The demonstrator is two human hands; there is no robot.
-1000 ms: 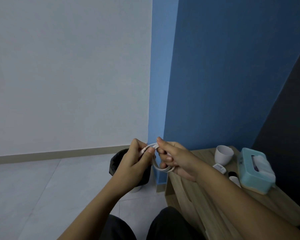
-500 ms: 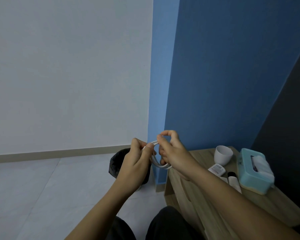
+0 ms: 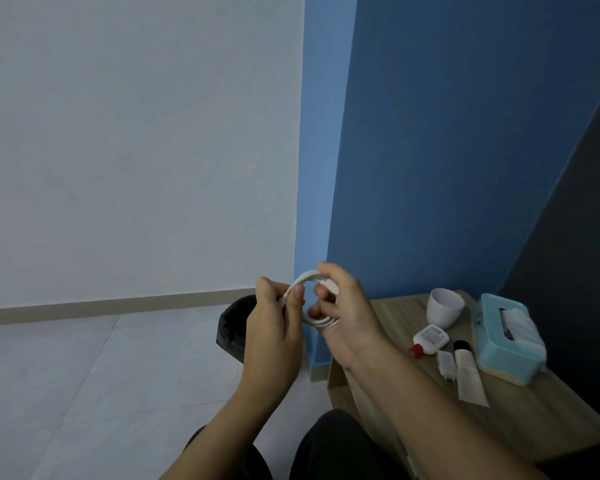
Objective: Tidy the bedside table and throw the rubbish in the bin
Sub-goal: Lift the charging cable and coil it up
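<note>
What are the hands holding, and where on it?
A coiled white cable: left hand pinches the coil's left side, right hand grips its right side.

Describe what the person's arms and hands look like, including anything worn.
The left hand and right hand are bare: no gloves, rings, watch or bracelet show. The arms are uncovered as far as the frame shows, with no sleeves in view.

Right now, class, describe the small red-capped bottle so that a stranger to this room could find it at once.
Start at the wooden bedside table against the blue wall. In front of the white cup, beside the white charger plug, a small white bottle lies on its side. Only it has a red cap.
</note>
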